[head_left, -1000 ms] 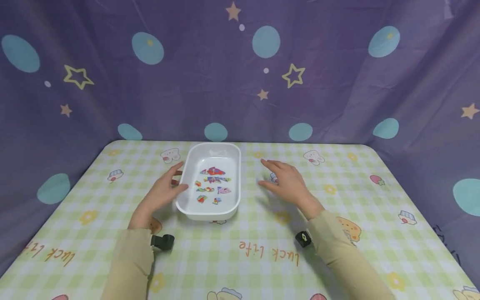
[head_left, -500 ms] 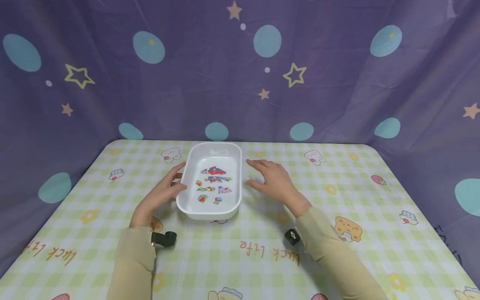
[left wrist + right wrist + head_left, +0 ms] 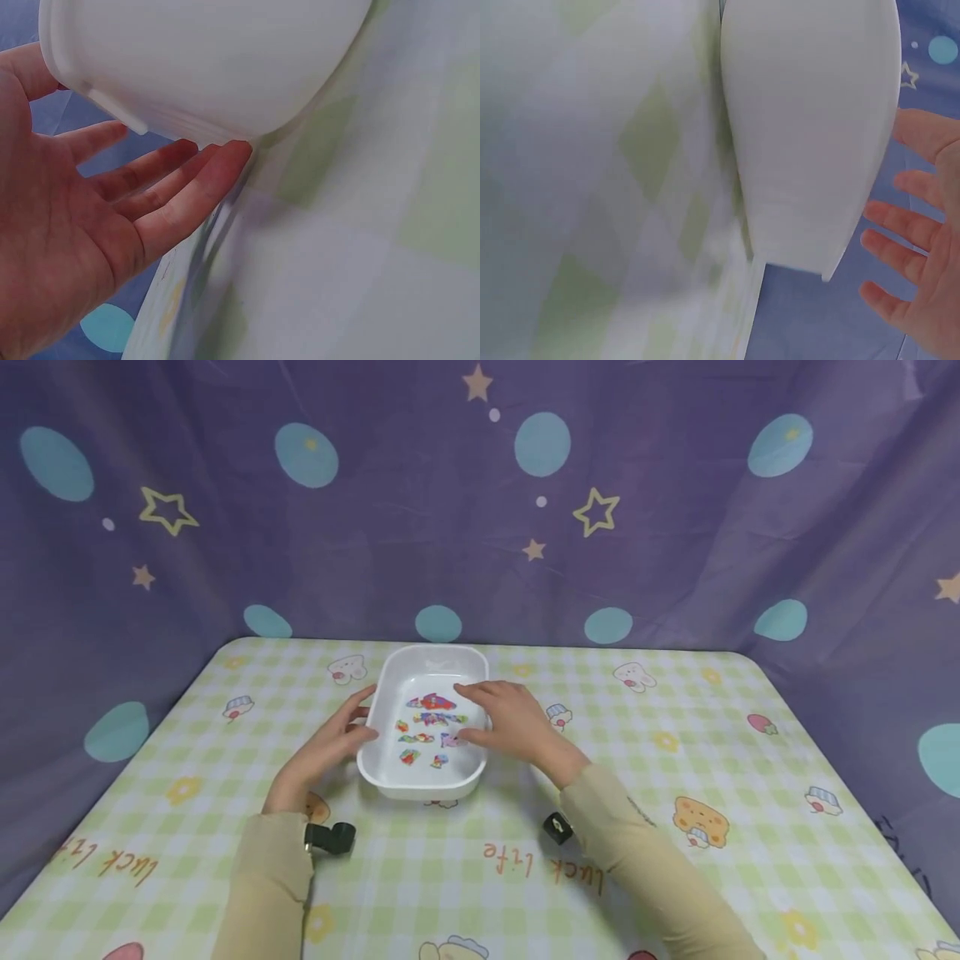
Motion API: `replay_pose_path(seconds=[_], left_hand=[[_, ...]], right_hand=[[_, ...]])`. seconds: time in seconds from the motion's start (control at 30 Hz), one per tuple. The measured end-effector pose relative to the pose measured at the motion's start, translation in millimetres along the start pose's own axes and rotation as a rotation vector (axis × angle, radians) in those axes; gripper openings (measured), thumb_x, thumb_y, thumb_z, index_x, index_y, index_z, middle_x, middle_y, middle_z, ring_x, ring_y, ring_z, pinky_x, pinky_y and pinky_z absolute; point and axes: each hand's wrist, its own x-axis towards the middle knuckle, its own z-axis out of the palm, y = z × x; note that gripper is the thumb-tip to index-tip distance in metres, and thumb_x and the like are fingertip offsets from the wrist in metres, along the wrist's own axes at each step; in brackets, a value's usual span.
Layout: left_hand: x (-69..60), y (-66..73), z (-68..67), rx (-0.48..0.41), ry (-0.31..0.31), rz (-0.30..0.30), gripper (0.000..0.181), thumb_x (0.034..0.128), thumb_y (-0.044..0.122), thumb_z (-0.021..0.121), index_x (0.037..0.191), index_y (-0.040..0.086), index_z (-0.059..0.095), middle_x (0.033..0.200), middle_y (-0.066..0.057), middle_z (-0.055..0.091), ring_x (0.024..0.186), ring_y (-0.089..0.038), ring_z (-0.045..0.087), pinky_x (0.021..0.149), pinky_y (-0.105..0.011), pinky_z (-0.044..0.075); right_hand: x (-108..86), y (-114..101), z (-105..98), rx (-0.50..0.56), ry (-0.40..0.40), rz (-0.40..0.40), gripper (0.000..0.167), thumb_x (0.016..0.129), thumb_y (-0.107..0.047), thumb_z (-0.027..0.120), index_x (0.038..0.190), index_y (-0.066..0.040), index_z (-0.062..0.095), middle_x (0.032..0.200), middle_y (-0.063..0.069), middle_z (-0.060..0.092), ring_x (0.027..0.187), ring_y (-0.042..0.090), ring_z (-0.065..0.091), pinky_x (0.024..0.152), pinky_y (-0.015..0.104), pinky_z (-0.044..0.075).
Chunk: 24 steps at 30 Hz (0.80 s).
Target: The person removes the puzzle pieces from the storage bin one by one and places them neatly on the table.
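Note:
A white rectangular tray sits on the table, left of centre in the head view. Inside it lie several small flat printed pieces of irregular shape, among them a red and purple piece. My left hand is at the tray's left side, thumb at the rim and the other fingers, fairly straight, against or close by the outer wall. Above the tray's right rim hovers my right hand, its fingers spread and holding nothing. Its thumb tip partly covers a pinkish piece. The right wrist view shows those fingers above the wall's edge.
A green and white checked cloth with printed cartoons covers the table. A purple curtain with stars and dots hangs behind it. Dark wrist cameras are strapped to both wrists.
My right hand has moved left, from beside the tray to over its right rim. The left hand has stayed at the tray's left side, and the pieces lie as before.

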Motion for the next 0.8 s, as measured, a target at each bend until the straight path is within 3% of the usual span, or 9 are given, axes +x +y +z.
replay_pose_path(seconds=[0.43,0.8], left_hand=[[2.1,-1.3,-1.0,0.007,-0.005,-0.002,0.071,0.0887,0.018,0.051,0.147,0.026,0.012,0.137,-0.021,0.033,0.114,-0.036,0.044,0.082,-0.037,0.047],[2.1,-1.6,-1.3,-0.018,-0.019,0.009,0.071,0.0889,0.015,0.05,0.147,0.024,0.011,0.137,-0.023,0.031,0.115,-0.038,0.043,0.082,-0.037,0.049]], right_hand=[[19.8,-14,8,-0.1,-0.152,-0.091,0.054,0.079,-0.044,0.064,0.128,-0.025,0.053,0.121,-0.002,0.058,0.114,0.019,0.05,0.101,0.043,0.03],[34.7,-21,11,-0.152,-0.325,-0.07,0.043,0.077,-0.04,0.067,0.119,-0.027,0.061,0.118,-0.007,0.061,0.108,0.015,0.053,0.101,0.043,0.029]])
